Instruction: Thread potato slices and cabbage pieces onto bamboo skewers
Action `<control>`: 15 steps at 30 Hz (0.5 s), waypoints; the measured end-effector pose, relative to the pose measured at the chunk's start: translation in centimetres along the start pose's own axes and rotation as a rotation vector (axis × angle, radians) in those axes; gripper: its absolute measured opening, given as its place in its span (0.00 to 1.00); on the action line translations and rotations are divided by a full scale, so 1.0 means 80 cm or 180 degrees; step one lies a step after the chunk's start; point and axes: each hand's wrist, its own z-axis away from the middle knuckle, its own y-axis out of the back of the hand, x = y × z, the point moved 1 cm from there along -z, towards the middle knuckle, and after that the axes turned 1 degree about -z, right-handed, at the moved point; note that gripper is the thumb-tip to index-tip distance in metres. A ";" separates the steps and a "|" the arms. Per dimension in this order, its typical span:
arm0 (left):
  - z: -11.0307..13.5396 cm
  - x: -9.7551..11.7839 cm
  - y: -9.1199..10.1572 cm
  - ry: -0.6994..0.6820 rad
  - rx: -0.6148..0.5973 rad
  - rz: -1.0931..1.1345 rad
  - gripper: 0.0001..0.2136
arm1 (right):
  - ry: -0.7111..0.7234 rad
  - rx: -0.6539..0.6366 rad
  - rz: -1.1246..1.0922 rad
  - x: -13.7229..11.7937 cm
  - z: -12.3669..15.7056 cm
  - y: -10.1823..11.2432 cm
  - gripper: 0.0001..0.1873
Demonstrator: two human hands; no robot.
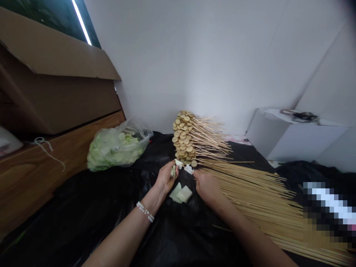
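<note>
My left hand is closed around a few small pale green and white vegetable pieces at its fingertips. My right hand is closed in a pinch on a small white piece, just right of the left hand; whether a skewer is in it I cannot make out. Two pale leaf pieces lie on the black plastic sheet between my wrists. Just beyond my hands rises a stack of loaded skewers with round tan slices at their tips. A pearl bracelet circles my left wrist.
A large heap of bare bamboo skewers fans out to the right. A clear bag of green leaves lies at the left, by a wooden ledge and a cardboard box. A white box stands at the right.
</note>
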 end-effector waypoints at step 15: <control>0.002 -0.002 -0.001 0.0012 0.0009 -0.0097 0.04 | 0.0092 0.0065 0.0306 -0.006 0.004 -0.001 0.16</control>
